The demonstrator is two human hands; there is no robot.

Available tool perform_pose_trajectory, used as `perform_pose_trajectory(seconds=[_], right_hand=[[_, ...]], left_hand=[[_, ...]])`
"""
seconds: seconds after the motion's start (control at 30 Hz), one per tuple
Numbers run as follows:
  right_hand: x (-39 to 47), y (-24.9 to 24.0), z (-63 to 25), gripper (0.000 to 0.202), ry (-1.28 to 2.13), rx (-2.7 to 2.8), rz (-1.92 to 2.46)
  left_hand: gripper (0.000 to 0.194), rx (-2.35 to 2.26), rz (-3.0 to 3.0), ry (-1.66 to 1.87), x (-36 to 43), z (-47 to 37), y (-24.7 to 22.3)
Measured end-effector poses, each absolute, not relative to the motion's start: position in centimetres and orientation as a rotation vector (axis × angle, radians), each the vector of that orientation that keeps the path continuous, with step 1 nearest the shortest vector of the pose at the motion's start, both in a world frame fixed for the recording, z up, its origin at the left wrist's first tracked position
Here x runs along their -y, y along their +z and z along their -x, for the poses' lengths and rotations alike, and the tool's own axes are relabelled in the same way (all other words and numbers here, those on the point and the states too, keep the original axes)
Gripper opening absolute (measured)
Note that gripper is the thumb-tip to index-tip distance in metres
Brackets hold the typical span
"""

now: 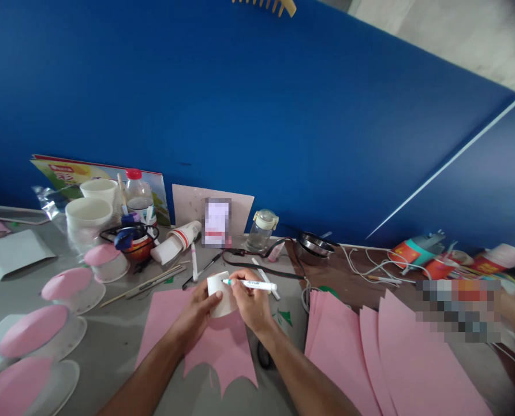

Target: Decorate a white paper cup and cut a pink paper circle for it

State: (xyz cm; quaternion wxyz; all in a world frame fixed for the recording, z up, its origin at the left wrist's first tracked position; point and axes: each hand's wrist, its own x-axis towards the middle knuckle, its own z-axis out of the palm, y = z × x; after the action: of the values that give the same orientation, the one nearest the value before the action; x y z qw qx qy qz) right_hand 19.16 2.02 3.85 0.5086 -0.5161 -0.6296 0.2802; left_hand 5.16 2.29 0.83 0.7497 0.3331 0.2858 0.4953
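In from the back edge of the counter [123, 338], your left hand [203, 300] grips the cup [223, 305], right hand [249, 305] the marker [260, 285]; wobbling could cause smudges.

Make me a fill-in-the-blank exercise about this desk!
1. The right hand points a marker at the ____ cup in the left hand.
2. Beneath the hands lies a scalloped ____ sheet.
3. The bottle near stacked cups has a ____ cap.
4. Stacked pink sheets lie to the hands' ____.

White; pink; red; right.
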Motion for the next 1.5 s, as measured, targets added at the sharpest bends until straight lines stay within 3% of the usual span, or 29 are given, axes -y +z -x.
perform_pose_trajectory(seconds=[0.6, 1.5], right_hand=[[-2.3, 3.6, -19.2, 0.019, 0.658, 1.505, 1.249], [-2.5, 4.9, -19.3, 0.018, 0.826, 1.354, 1.231]], left_hand=[[0.049, -0.617, -0.742, 1.080, -2.4, -5.2, 0.8], [0.056, -0.662, -0.697, 1.066, -2.3, -4.9, 1.1]])
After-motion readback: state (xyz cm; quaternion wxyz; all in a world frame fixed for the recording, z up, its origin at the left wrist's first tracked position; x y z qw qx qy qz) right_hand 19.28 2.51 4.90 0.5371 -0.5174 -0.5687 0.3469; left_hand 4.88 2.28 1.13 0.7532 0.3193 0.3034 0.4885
